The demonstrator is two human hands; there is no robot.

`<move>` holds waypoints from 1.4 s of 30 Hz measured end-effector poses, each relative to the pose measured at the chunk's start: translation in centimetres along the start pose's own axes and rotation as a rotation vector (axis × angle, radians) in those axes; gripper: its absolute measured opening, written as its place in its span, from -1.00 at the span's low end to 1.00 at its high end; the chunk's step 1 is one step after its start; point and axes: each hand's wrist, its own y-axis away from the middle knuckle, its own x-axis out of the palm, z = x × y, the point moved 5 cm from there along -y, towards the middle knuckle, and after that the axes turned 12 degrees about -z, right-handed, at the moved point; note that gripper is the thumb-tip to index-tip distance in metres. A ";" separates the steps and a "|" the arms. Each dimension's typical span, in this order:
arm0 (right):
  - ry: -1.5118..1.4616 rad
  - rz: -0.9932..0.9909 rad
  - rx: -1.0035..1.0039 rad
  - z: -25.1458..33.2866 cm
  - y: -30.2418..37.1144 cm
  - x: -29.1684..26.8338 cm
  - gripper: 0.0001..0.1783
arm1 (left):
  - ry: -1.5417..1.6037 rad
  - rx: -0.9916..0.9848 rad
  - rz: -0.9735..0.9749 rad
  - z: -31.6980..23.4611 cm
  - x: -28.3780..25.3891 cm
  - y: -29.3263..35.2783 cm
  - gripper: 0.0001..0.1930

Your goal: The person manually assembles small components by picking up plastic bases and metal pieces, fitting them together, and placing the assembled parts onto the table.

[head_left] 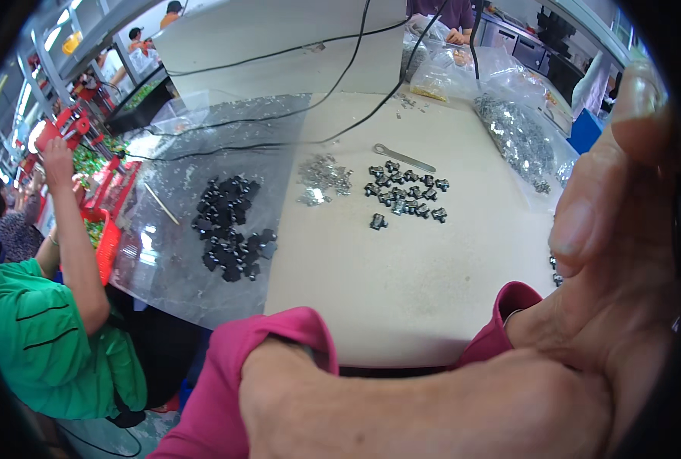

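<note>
Large and close in front of me, my left hand (447, 405) reaches across the lower edge from a pink sleeve (210, 390). Its fingers are hidden toward the right. My right hand (604, 291) fills the right side, its wrist coming out of a pink cuff (501, 325). Its visible fingers are bent, with nails showing; whatever they close on is hidden at the dark rim. Both hands are above the table and apart from the parts. Beyond them lie several small black-and-silver assembled parts (405, 191), a flat metal wrench (404, 157) and loose silver metal pieces (323, 178).
Black plastic parts (232, 226) are heaped on a clear sheet (157, 260) at left. A plastic bag of metal pieces (516, 138) lies at back right. Black cables (279, 143) hang across the table's far side. A co-worker in green (42, 336) works at left beside a red basket (109, 249).
</note>
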 end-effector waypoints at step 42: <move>-0.800 0.154 -0.171 7.1 6.4 9.0 -0.66 | -0.604 0.442 0.136 -8.2 4.7 -6.2 -0.88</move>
